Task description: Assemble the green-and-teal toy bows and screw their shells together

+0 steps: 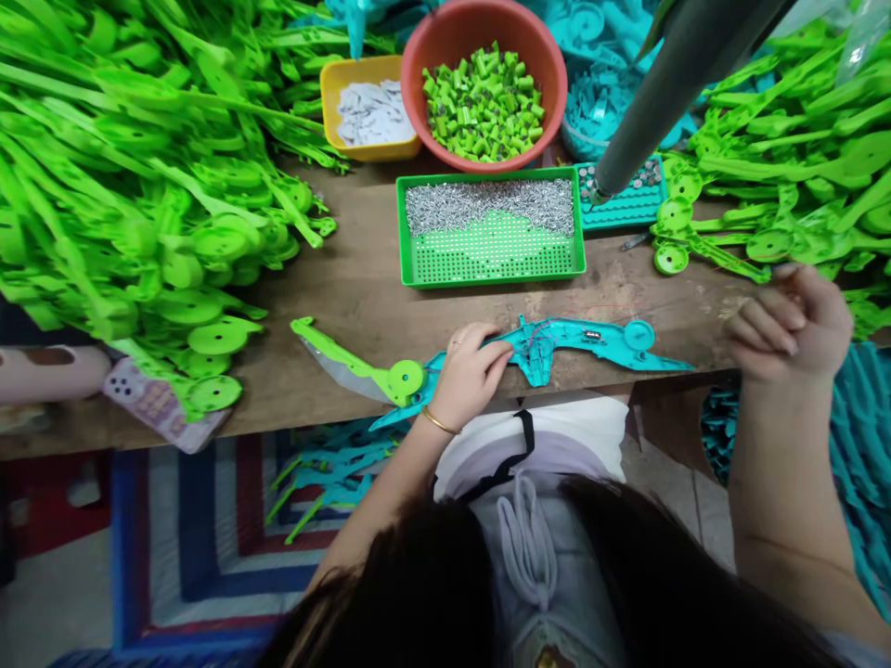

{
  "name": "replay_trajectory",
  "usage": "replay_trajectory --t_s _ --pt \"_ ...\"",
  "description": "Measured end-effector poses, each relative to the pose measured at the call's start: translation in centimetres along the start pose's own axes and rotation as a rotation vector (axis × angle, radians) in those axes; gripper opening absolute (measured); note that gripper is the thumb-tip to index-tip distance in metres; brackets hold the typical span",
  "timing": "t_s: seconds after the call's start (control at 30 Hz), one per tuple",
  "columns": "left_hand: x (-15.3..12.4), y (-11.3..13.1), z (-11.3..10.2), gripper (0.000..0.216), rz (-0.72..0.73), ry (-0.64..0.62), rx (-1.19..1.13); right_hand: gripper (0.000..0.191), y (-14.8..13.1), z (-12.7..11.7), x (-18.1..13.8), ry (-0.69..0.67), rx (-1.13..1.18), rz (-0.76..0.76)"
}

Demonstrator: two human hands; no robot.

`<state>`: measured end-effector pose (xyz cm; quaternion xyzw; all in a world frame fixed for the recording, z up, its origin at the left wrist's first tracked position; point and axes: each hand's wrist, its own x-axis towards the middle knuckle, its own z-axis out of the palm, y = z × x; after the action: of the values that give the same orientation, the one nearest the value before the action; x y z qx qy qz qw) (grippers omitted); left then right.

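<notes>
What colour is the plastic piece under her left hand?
Teal blue: the plastic piece lies under the left hand, clearest in the head view.

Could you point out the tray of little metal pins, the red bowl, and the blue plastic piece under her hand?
green tray (491, 269): head view, bare perforated floor near the front.
red bowl (445, 37): head view, inner left wall.
teal plastic part (599, 336): head view, its long middle arm.

Looks like a small toy assembly workshop; the wooden bench (362, 288) is buried in heaps of identical green plastic parts (125, 186). There's a green tray of tiny metal pins (487, 206), plus a red bowl of cut green tubes (484, 102); classic piecework setup.
</notes>
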<state>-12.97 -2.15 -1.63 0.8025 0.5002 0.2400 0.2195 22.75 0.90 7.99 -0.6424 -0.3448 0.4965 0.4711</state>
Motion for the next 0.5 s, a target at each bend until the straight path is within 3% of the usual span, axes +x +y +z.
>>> replay_trajectory --t_s 0.1,0.2,0.27,0.33,0.4,0.47,0.5 --pt "-0.2 -0.2 -0.1 0.022 0.041 0.006 -0.007 0.029 -0.4 -1.2 2.0 0.029 0.031 -0.079" --pt "-0.3 -0.2 -0.2 0.022 0.077 0.008 0.006 0.052 -0.6 -2.7 2.5 0.086 0.016 -0.061" --pt "-0.4 -0.2 -0.2 0.023 0.072 0.002 0.005 0.045 -0.8 -3.8 2.1 0.114 -0.039 -0.021" --pt "-0.4 -0.3 -0.2 0.023 0.055 -0.007 -0.001 0.025 -0.9 -5.2 1.4 0.184 -0.096 -0.022" --pt "-0.3 -0.4 -0.1 0.022 0.059 -0.012 0.004 0.015 -1.1 -6.8 0.5 0.321 -0.217 -0.079" --pt "-0.3 -0.6 0.1 0.022 0.078 -0.012 0.023 0.02 -1.3 -8.3 -0.3 0.476 -0.439 -0.21" --pt "-0.4 -0.7 0.1 0.022 0.088 -0.011 0.035 0.029 -1.4 -9.0 -0.6 0.489 -0.566 -0.258"
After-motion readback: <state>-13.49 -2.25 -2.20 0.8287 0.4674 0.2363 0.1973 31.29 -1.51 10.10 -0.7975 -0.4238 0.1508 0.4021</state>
